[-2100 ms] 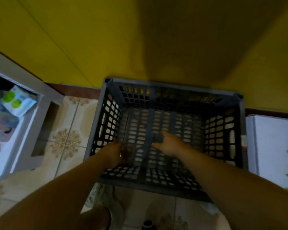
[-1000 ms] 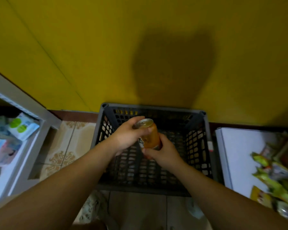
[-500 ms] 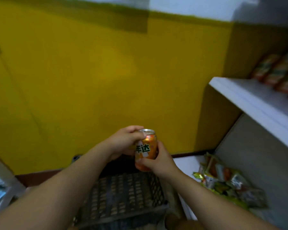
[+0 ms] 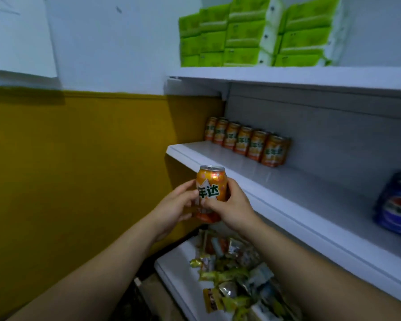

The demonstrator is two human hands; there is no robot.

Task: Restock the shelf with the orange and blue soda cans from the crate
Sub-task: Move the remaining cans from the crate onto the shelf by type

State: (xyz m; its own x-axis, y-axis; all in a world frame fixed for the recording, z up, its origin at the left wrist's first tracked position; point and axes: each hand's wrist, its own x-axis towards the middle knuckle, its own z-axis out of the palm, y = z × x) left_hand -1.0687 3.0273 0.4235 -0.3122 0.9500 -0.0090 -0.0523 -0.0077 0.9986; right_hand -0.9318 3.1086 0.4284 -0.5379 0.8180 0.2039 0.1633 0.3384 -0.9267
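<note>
An orange soda can (image 4: 211,184) stands upright in both my hands, just in front of the left end of the middle shelf (image 4: 276,193). My left hand (image 4: 176,209) grips its left side and my right hand (image 4: 232,207) wraps its lower right side. Along the back of that shelf stands a row of several orange cans (image 4: 245,141). Blue cans (image 4: 396,205) sit at the shelf's right end, blurred. The crate is out of view.
Green tissue packs (image 4: 255,33) fill the top shelf (image 4: 287,76). Snack packets (image 4: 236,272) lie heaped on the bottom shelf (image 4: 181,279). A yellow and white wall (image 4: 79,147) is to the left. Bare shelf surface lies between the orange row and the blue cans.
Both hands lifted the orange can out of the crate and up to the middle shelf's height. The view swung from the floor and crate up to the shelves.
</note>
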